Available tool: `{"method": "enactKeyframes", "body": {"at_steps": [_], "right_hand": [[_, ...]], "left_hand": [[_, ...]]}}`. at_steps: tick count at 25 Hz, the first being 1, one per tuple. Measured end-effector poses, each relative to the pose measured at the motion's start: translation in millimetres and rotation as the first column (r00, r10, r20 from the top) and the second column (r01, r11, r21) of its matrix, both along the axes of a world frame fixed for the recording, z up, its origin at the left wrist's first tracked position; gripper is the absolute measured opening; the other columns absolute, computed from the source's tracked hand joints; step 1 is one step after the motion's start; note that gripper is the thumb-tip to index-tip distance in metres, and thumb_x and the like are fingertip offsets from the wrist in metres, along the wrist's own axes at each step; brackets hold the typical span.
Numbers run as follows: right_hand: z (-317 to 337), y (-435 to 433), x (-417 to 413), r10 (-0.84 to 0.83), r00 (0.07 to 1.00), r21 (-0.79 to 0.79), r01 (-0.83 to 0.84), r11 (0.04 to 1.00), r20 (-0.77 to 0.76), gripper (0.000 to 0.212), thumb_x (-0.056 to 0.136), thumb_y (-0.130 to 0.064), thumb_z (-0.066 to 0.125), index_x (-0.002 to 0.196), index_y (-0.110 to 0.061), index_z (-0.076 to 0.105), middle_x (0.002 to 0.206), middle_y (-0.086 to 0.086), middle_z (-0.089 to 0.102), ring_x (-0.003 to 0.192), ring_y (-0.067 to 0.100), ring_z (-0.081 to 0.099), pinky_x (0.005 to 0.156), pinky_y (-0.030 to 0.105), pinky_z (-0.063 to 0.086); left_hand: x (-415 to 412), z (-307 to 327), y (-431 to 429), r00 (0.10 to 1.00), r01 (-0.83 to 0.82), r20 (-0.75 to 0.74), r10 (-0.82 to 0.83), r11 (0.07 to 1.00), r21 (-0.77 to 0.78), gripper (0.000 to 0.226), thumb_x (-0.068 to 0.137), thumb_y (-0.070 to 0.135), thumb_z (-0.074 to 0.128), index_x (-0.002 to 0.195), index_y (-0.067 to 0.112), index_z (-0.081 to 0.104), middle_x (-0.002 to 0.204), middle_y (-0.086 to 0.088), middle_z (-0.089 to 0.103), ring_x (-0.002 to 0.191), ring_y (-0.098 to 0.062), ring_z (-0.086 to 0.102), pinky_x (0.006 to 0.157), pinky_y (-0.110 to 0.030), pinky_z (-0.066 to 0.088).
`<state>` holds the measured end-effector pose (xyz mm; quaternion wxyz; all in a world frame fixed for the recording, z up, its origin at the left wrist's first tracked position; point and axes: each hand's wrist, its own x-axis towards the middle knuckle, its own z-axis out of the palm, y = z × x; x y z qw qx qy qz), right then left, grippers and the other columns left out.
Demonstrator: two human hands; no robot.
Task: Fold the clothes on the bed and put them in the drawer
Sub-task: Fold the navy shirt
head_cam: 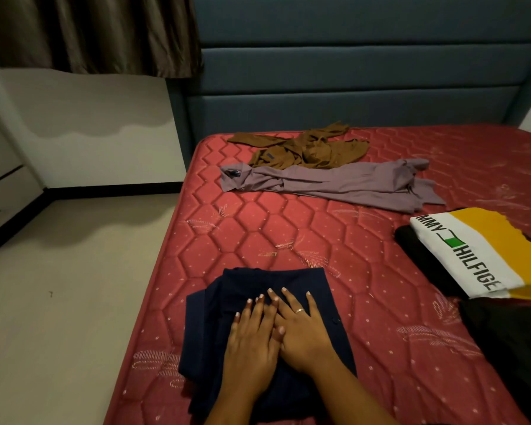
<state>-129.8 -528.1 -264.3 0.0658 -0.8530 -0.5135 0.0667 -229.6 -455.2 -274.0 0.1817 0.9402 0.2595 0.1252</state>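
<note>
A folded navy garment (227,305) lies near the front edge of the red quilted mattress (288,234). My left hand (250,342) and my right hand (301,332) both press flat on it, side by side, fingers straight. Farther back a crumpled brown shirt (307,147) and an unfolded mauve shirt (334,182) lie spread on the mattress. At the right a folded white and yellow shirt with lettering (472,253) rests on a folded black garment (420,256).
A blue padded headboard (350,87) stands behind the bed. White drawer fronts (0,191) with dark handles sit at the far left beside the pale floor (74,286). A brown curtain (89,32) hangs top left. Another dark cloth (509,338) lies at the right edge.
</note>
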Motion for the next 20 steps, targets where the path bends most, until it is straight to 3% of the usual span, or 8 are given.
{"method": "enactKeyframes", "body": {"at_steps": [2, 6, 8, 10, 14, 16, 18, 20], "right_hand": [[2, 0, 2, -0.023, 1.0, -0.033, 0.023, 0.999, -0.002, 0.051, 0.086, -0.046, 0.034, 0.133, -0.039, 0.053, 0.144, -0.014, 0.047, 0.131, 0.014, 0.048, 0.113, 0.046, 0.005], [-5, -6, 19, -0.125, 0.992, 0.042, 0.125, 0.991, -0.018, 0.077, 0.078, -0.055, -0.014, 0.15, -0.044, 0.011, 0.159, -0.019, 0.004, 0.148, 0.01, -0.001, 0.116, 0.042, -0.01], [-5, -13, 27, -0.242, 0.969, 0.081, 0.246, 0.966, -0.052, 0.082, 0.073, -0.059, -0.016, 0.15, -0.045, 0.008, 0.16, -0.018, 0.006, 0.148, 0.011, -0.001, 0.117, 0.043, -0.004], [-3, -17, 31, -0.32, 0.943, 0.04, 0.324, 0.945, -0.09, 0.086, 0.07, -0.064, -0.015, 0.151, -0.043, 0.007, 0.16, -0.018, 0.005, 0.148, 0.011, 0.0, 0.118, 0.045, 0.002], [10, -17, 29, -0.365, 0.916, -0.026, 0.366, 0.93, -0.167, 0.062, 0.096, -0.062, 0.016, 0.152, -0.039, 0.005, 0.161, -0.013, 0.003, 0.149, 0.016, 0.001, 0.119, 0.044, 0.01], [20, -17, 35, -0.401, 0.879, 0.014, 0.418, 0.908, -0.257, 0.066, 0.097, -0.056, 0.036, 0.153, -0.035, 0.009, 0.161, -0.005, 0.009, 0.147, 0.023, 0.01, 0.118, 0.041, 0.017], [26, -20, 49, -0.479, 0.754, 0.002, 0.537, 0.844, -0.45, 0.082, 0.084, -0.051, 0.061, 0.152, -0.03, 0.02, 0.154, 0.004, 0.028, 0.139, 0.027, 0.032, 0.114, 0.037, 0.028], [33, -32, 63, -0.472, 0.548, -0.024, 0.635, 0.772, -0.69, 0.085, 0.065, -0.04, 0.08, 0.14, -0.023, 0.041, 0.133, 0.005, 0.052, 0.117, 0.024, 0.054, 0.101, 0.037, 0.045]], "left_hand": [[3, -12, 2, 0.998, -0.048, 0.029, 0.049, 0.999, -0.017, 0.088, 0.073, 0.075, -0.028, 0.147, 0.035, -0.005, 0.16, 0.01, -0.001, 0.142, -0.004, -0.015, 0.109, -0.019, -0.022], [6, -5, 3, 0.99, -0.045, -0.141, 0.032, 0.995, -0.088, 0.075, 0.096, 0.067, 0.009, 0.146, 0.018, 0.036, 0.149, -0.003, 0.042, 0.139, -0.019, 0.034, 0.113, -0.028, -0.001], [7, -7, 2, 0.978, -0.034, -0.207, 0.022, 0.998, -0.055, 0.075, 0.096, 0.067, 0.014, 0.139, 0.017, 0.049, 0.142, -0.004, 0.051, 0.132, -0.021, 0.047, 0.112, -0.031, 0.005], [8, -7, 3, 0.976, -0.04, -0.216, 0.036, 0.999, -0.014, 0.075, 0.094, 0.068, 0.015, 0.136, 0.017, 0.052, 0.14, -0.004, 0.053, 0.133, -0.021, 0.044, 0.112, -0.032, 0.006], [10, -12, 4, 0.974, -0.029, -0.225, 0.028, 1.0, -0.004, 0.076, 0.094, 0.068, 0.015, 0.136, 0.018, 0.053, 0.14, -0.005, 0.053, 0.133, -0.018, 0.033, 0.111, -0.032, 0.005], [13, -12, 5, 0.97, -0.043, -0.241, 0.033, 0.998, -0.036, 0.076, 0.094, 0.068, 0.015, 0.135, 0.018, 0.054, 0.139, -0.005, 0.054, 0.133, -0.02, 0.037, 0.111, -0.032, 0.005], [12, -15, 5, 0.973, -0.073, -0.219, 0.07, 0.997, -0.007, 0.078, 0.094, 0.068, 0.012, 0.136, 0.017, 0.053, 0.141, -0.005, 0.052, 0.133, -0.023, 0.044, 0.111, -0.033, 0.007], [12, -17, 6, 0.982, -0.091, -0.164, 0.095, 0.995, 0.035, 0.089, 0.088, 0.074, -0.001, 0.146, 0.018, 0.037, 0.153, -0.003, 0.033, 0.141, -0.019, 0.031, 0.113, -0.033, 0.003]]}}
